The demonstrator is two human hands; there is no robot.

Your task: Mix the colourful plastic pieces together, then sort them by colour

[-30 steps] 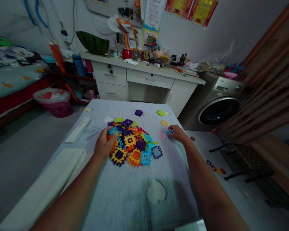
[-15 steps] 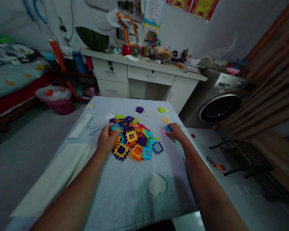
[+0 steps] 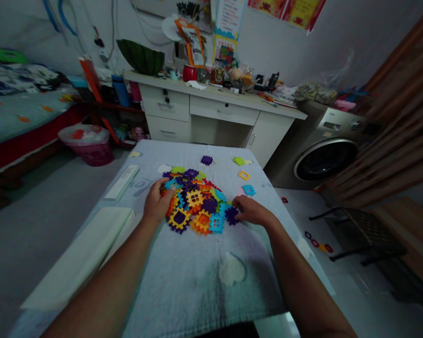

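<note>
Plastic interlocking tiles (image 3: pixel 197 204) lie in a bright heap of yellow, orange, purple and blue near the middle of the cloth-covered counter (image 3: pixel 197 281), and both hands are now at that heap. The left hand (image 3: pixel 157 205) has stayed where it was, palm down on the heap's left edge with its fingers loosely curled over orange and yellow pieces; I cannot tell whether it grips any of them. The right hand (image 3: pixel 250 212) has moved: half a second ago it was out at a loose blue tile (image 3: pixel 248 189) to the right, and it has come back without it, the blue tile lying on the cloth beside a pale pink piece (image 3: pixel 240 191). Its bent fingertips now touch a dark purple tile (image 3: pixel 231 215) at the heap's right edge, though a firm pinch cannot be made out. So the heap sits between the two hands. Farther off lie a yellow tile (image 3: pixel 243 175), a green tile (image 3: pixel 238 161) and a purple one (image 3: pixel 207 160).
</note>
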